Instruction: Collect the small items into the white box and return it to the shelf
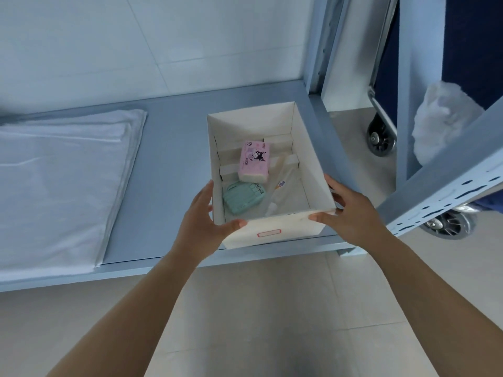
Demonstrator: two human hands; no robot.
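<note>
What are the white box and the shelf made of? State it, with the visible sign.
White box: looks like matte cardboard, going by its thin folded walls and creased flaps. Shelf: probably painted metal, going by its smooth grey-blue surface and thin front edge.

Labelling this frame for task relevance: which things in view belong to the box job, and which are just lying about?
Job:
white box, held at its near corners by left hand and right hand
pink tissue pack, green pouch and clear wrapped item inside it
grey shelf under it

Lying about:
folded white cloth on the shelf
cart wheels
fluffy white item
</note>
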